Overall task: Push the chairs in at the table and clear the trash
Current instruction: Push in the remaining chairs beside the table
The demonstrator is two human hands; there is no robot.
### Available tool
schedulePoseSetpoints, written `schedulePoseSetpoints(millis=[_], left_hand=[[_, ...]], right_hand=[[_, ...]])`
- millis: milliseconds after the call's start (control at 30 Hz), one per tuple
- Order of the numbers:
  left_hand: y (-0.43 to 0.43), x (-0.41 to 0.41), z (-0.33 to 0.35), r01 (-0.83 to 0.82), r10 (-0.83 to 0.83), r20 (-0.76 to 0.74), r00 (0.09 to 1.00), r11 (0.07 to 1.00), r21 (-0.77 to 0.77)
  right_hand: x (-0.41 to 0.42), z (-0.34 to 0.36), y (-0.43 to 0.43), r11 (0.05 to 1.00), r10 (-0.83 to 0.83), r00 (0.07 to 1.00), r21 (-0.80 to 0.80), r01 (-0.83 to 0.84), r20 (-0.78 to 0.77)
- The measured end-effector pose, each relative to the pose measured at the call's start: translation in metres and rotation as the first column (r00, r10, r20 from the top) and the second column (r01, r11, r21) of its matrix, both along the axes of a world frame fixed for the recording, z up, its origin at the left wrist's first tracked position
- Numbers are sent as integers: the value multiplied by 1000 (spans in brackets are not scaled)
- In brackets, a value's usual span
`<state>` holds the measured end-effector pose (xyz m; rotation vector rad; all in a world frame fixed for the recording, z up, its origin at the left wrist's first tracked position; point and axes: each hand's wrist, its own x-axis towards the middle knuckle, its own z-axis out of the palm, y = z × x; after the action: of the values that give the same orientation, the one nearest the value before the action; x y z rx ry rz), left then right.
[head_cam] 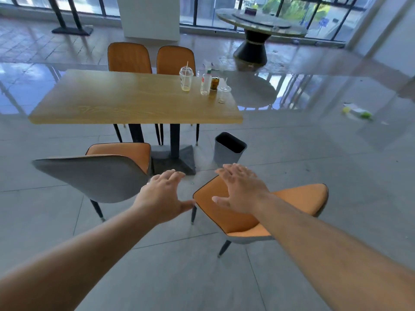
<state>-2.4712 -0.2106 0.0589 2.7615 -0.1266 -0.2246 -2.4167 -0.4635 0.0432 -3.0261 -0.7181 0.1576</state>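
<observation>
A wooden table carries trash at its right end: a domed plastic cup with a straw, a clear bottle, a can and a small clear cup. Two orange chairs stand tucked in at the far side. On the near side, a grey-backed orange chair stands pulled out at the left, and another orange chair sits turned askew at the right. My left hand hovers open between them. My right hand is open above the right chair's seat.
A grey waste bin stands on the floor by the table's right end. Litter lies on the tiles at the right. A round dark-based table stands at the back by the windows, with a white pillar behind the chairs.
</observation>
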Motion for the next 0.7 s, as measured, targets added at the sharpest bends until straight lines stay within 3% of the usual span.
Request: schedulePoseSetpoints(millis=[333, 700], left_hand=[[-179, -37, 24, -251, 252, -47, 967, 968, 17], [-329, -105, -4, -310, 311, 20, 950, 950, -42]], right_hand=[[13, -10, -172, 989, 148, 987, 11, -148, -58], [-39, -15, -284, 956, 287, 957, 74, -283, -47]])
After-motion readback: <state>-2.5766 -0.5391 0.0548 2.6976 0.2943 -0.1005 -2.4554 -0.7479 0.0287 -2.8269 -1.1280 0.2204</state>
